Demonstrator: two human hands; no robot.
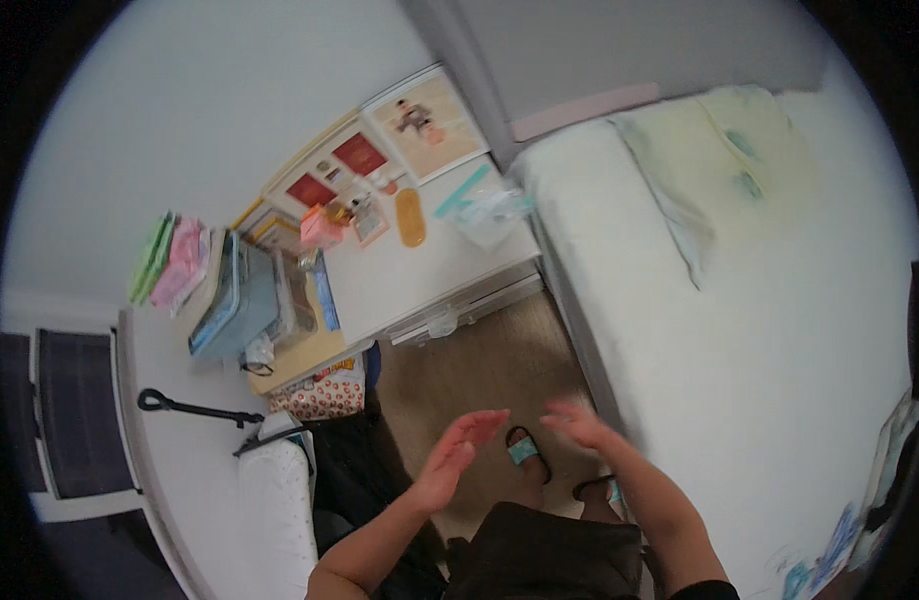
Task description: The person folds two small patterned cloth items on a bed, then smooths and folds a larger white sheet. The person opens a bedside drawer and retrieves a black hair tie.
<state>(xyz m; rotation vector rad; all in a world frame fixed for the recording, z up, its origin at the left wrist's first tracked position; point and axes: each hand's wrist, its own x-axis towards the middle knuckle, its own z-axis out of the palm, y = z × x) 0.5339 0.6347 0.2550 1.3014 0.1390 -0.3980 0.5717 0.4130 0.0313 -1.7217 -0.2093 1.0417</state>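
Note:
My left hand (pixel 458 458) hovers over the wooden floor (pixel 450 383) with its fingers stretched out and its palm turned inward. Opposite it, a short gap away, my right hand (pixel 578 424) is held up near the bed's side, slightly smeared, fingers extended. Neither hand holds or touches anything. Between and below them a foot in a sandal with a turquoise strap (pixel 523 450) shows on the floor. Ahead of the hands stands a white desk (pixel 420 275) with a clear plastic bag (pixel 488 215), a yellow oval tray (pixel 411 217) and a pink box (pixel 321 229) on top.
A bed (pixel 670 340) with a pale yellow-green cloth (pixel 720 160) fills the right side. Framed pictures (pixel 427 122) lean against the wall behind the desk. At left are a blue storage bin (pixel 225 310), a patterned bag (pixel 325 390) and a black strap-like handle (pixel 200 409).

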